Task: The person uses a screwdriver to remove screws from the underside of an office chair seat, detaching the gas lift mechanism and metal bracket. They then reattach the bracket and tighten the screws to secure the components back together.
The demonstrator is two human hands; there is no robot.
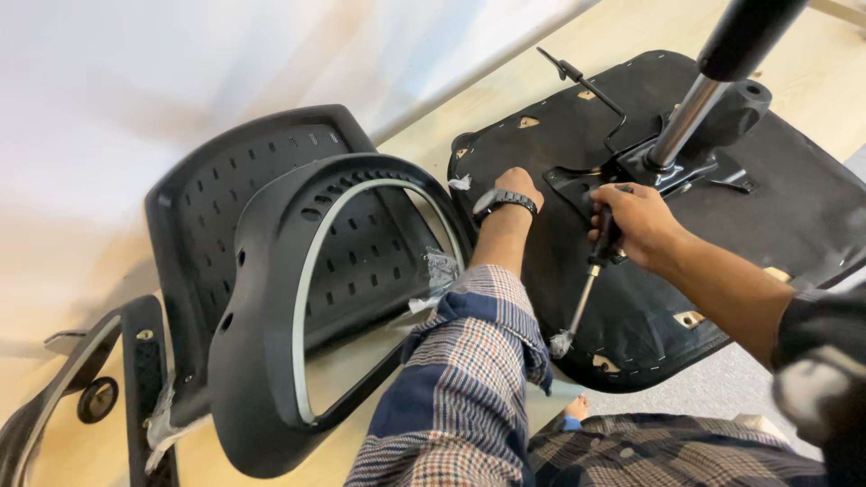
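Left arm: loose plaid sleeve (465, 379), navy, tan and rust checks, cuff rolled back above the wrist. Black wristwatch (505, 200) with dark strap sits just behind the left hand (516, 182). Right hand (642, 221) bare, forearm bare; a dark sleeve (825, 347) with a pale patch covers the upper arm.

A workroom or office floor: loose office-chair parts (298, 271) lie on pale wood flooring (81, 271) by a white wall (180, 63).

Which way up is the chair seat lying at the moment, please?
Upside down: the seat shows its stapled black underside, and the metal gas cylinder rises from the mounting plate towards the camera.
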